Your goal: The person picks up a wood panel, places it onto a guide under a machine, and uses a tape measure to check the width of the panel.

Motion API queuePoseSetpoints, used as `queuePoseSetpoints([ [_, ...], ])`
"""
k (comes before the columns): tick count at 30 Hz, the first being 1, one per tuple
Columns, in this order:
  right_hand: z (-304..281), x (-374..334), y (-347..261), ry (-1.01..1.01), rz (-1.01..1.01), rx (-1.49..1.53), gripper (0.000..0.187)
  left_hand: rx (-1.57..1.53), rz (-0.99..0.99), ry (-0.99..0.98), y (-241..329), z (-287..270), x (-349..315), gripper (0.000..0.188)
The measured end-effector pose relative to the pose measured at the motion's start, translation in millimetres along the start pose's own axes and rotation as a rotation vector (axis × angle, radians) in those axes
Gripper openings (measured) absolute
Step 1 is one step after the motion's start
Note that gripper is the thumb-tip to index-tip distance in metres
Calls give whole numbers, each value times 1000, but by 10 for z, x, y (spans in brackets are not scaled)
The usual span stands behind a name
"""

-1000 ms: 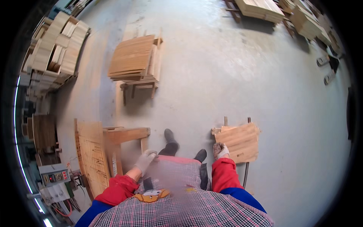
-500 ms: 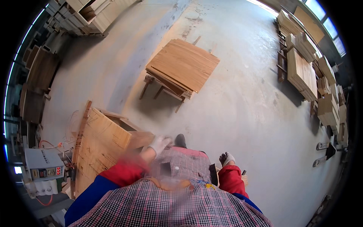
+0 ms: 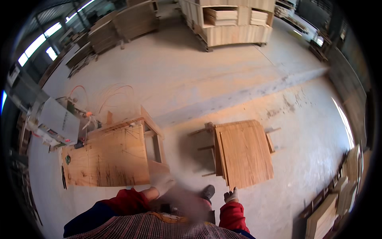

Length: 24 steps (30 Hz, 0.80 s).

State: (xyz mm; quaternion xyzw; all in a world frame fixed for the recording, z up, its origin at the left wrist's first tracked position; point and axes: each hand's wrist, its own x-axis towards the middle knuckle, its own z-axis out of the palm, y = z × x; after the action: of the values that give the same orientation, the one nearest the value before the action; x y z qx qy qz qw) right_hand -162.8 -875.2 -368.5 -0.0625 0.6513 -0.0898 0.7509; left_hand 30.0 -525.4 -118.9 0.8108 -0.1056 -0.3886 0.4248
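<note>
My left hand [image 3: 164, 185], in a pale glove, is in front of my body beside the near right corner of a wooden workbench [image 3: 119, 159]. Motion smears its fingers, so its grip cannot be made out. My right hand [image 3: 231, 195] wears a white glove with dark fingers. Its fingers look loosely bent and apart, with nothing seen in them. It appears just below the near corner of a stack of wooden panels [image 3: 244, 155] on a low stand; whether it touches them is unclear.
A grey control box [image 3: 59, 121] with cables stands at the bench's left end. Across the floor is a large pale wooden cabinet [image 3: 234, 30] with boards inside. Dark panel stacks [image 3: 135, 22] stand at far left, and more board stacks [image 3: 324, 215] line the right. My shoe [image 3: 207, 192] shows below.
My view has swung to the left and up, bringing the cabinet into sight. The panel stack now lies right of centre, nearer my right hand. The left hand is more blurred.
</note>
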Motion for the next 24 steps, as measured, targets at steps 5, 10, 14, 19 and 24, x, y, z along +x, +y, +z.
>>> queuePoseSetpoints([
  [5, 210, -73, -345, -213, 139, 50, 60, -181, -80, 240, 465, -16, -514, 22],
  [10, 74, -34, -430, -82, -384, -575, 58, -697, -242, 331, 638, 65, -989, 24],
  [14, -131, 56, -365, -22, -1694, -1442, 51, -766, -223, 562, 163, 124, -1542, 27],
  [19, 6, 1012, -1856, -372, -1236, -1341, 54, -600, -174, 447, 262, -355, -1321, 29],
  [24, 909, -1165, -1047, -547, -398, -205, 33, -539, -39, 501, -756, -390, -1398, 25],
])
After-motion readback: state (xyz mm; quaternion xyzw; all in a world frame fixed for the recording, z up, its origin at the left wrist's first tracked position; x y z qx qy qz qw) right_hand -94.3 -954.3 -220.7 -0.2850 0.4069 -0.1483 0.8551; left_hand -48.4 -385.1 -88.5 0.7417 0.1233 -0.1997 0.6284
